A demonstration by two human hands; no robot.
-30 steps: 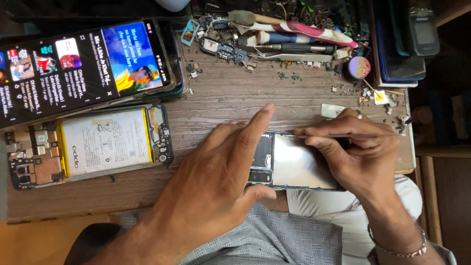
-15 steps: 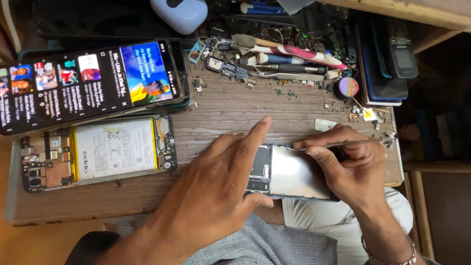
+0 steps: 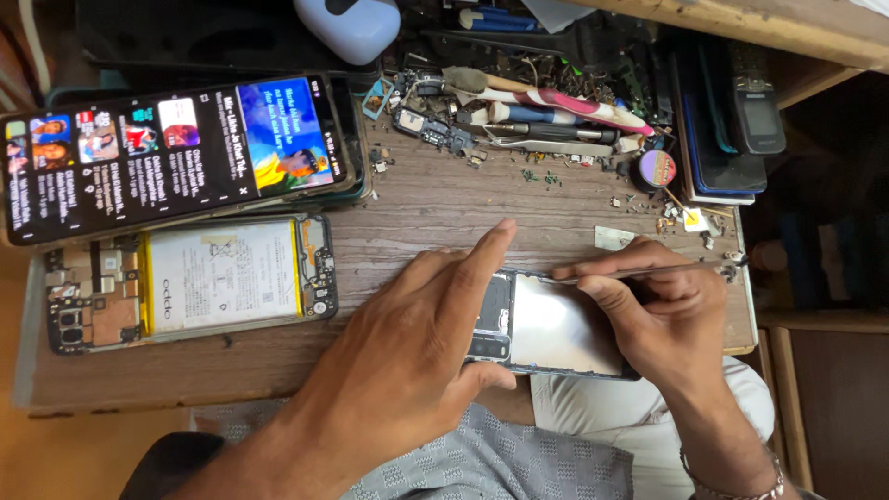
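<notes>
My left hand [image 3: 407, 347] grips the left end of an opened phone frame [image 3: 546, 324] with a bare silvery metal plate, thumb under the near edge and index finger stretched over its top. It lies on the wooden bench [image 3: 435, 208] at the front edge. My right hand [image 3: 653, 310] rests on the frame's right end and holds a thin metal tool [image 3: 639, 271] like tweezers, its tip pointing left at the frame's top edge.
A disassembled phone [image 3: 190, 278] with a white battery lies at left. Behind it a lit phone [image 3: 171, 157] shows a video feed. Brushes, screwdrivers and small parts [image 3: 528, 106] crowd the back; stacked phones [image 3: 727, 111] sit at the right.
The view has shifted slightly down and left. Both hands stay on the phone frame, with the tool tip still at its top edge.
</notes>
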